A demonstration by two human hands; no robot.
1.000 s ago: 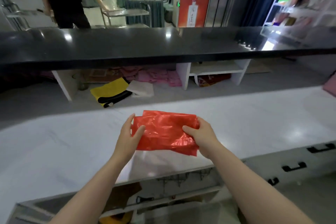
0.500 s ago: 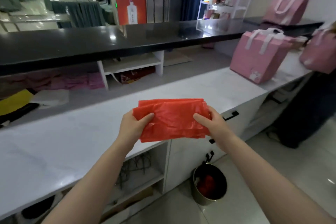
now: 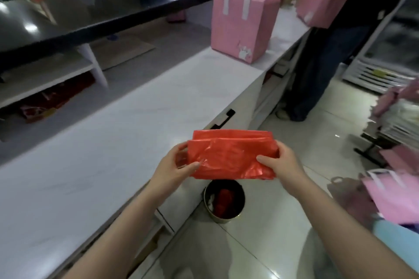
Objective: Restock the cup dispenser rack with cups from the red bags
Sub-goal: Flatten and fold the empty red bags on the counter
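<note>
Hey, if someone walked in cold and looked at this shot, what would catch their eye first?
First, the folded red bag at centre, held in the air by the left hand and right hand, each with a grip on one end. Right below it on the floor stands a round metal bin with something red inside. Farther back, a pink carrier bag sits upright on the white counter.

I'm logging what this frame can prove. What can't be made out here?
- Cup dispenser rack: not in the head view at all.
- Folded red bag: whether anything is inside; left hand and right hand cover its ends.
- Metal bin: bag hides its far rim; red contents blurred.
- Second person: cut off by the top edge.
</note>
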